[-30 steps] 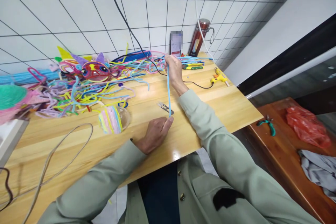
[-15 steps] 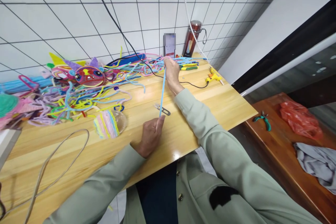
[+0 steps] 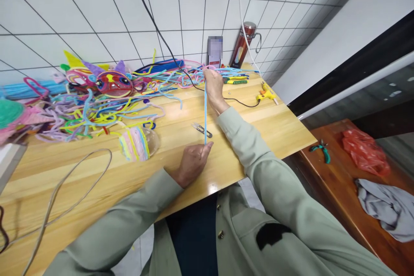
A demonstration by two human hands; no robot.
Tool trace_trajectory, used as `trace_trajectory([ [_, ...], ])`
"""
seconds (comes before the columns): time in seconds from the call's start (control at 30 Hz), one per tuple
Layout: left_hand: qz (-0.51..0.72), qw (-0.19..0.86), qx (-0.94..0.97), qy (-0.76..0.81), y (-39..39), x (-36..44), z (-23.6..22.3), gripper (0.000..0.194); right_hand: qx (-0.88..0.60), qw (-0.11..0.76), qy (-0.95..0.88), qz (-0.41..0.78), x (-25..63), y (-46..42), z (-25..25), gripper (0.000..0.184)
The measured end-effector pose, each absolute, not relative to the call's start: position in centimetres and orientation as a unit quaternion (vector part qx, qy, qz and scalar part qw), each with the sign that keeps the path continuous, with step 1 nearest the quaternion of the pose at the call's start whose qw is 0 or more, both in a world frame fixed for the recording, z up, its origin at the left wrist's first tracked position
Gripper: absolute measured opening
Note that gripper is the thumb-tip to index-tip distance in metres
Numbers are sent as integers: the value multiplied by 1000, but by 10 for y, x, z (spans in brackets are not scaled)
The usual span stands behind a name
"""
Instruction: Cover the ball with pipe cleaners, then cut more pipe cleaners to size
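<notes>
A light blue pipe cleaner (image 3: 205, 110) is stretched straight between my two hands above the wooden table. Its near end is pinched in my left hand (image 3: 193, 160), low over the front part of the table. My right hand (image 3: 213, 87) grips the far end, close to the heap of pipe cleaners. Just behind the stretched strip lies a pair of thread snips (image 3: 202, 130). To the left of my left hand sits a clear round container (image 3: 137, 143) wrapped partly in pastel-coloured stripes.
Loose coloured pipe cleaners (image 3: 97, 120) spread along the back left, with decorated masks (image 3: 114, 83) among them. A phone (image 3: 214, 53) and a red-brown flask (image 3: 242, 45) stand by the wall. A yellow glue gun (image 3: 266, 94) lies right; a cable (image 3: 64, 181) loops at left.
My left hand has shifted slightly to the right, so the blue pipe cleaner now runs almost vertically in view. The camera view has also tilted a little. Both hands keep their hold.
</notes>
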State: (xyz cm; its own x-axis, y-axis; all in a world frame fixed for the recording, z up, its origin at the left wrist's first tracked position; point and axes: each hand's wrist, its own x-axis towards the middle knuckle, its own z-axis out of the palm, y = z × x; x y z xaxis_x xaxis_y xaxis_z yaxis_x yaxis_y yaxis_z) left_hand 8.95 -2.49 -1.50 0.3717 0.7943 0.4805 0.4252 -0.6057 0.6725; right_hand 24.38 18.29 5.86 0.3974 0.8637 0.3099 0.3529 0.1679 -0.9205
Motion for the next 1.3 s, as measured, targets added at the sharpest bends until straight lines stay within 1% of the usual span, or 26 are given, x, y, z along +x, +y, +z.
trace_trajectory([
  [0.17,391,250,792,396,-27,92,-16,71,-604,576,-507,213,242,182,55,46],
  [0.27,376,284,785,401,-25,94,-14,68,-603,585,-500,208,247,187,52,46],
  [0.33,370,312,773,411,-23,95,-12,67,-596,597,-488,226,251,189,51,45],
  [0.43,367,356,741,436,-21,94,-8,67,-575,599,-455,322,257,184,54,48],
  [0.53,364,397,711,452,-20,91,-3,67,-546,574,-420,442,263,167,58,55],
  [0.6,363,418,697,456,-19,90,-1,67,-523,559,-412,494,266,154,61,53],
  [0.67,361,432,689,456,-19,89,0,66,-503,547,-418,523,269,142,63,45],
  [0.73,359,441,688,452,-20,89,0,65,-497,544,-423,527,274,134,64,38],
  [0.8,358,444,690,446,-21,90,1,64,-510,560,-412,507,281,131,67,37],
  [0.9,356,445,692,442,-24,91,0,62,-527,604,-379,463,293,133,74,41],
  [1.0,356,446,689,446,-25,91,1,62,-511,625,-376,454,303,139,83,46],
  [1.13,362,446,681,454,-26,90,1,65,-499,596,-388,495,307,140,89,53],
  [1.3,367,447,674,458,-29,87,2,66,-489,535,-422,545,297,118,73,45],
])
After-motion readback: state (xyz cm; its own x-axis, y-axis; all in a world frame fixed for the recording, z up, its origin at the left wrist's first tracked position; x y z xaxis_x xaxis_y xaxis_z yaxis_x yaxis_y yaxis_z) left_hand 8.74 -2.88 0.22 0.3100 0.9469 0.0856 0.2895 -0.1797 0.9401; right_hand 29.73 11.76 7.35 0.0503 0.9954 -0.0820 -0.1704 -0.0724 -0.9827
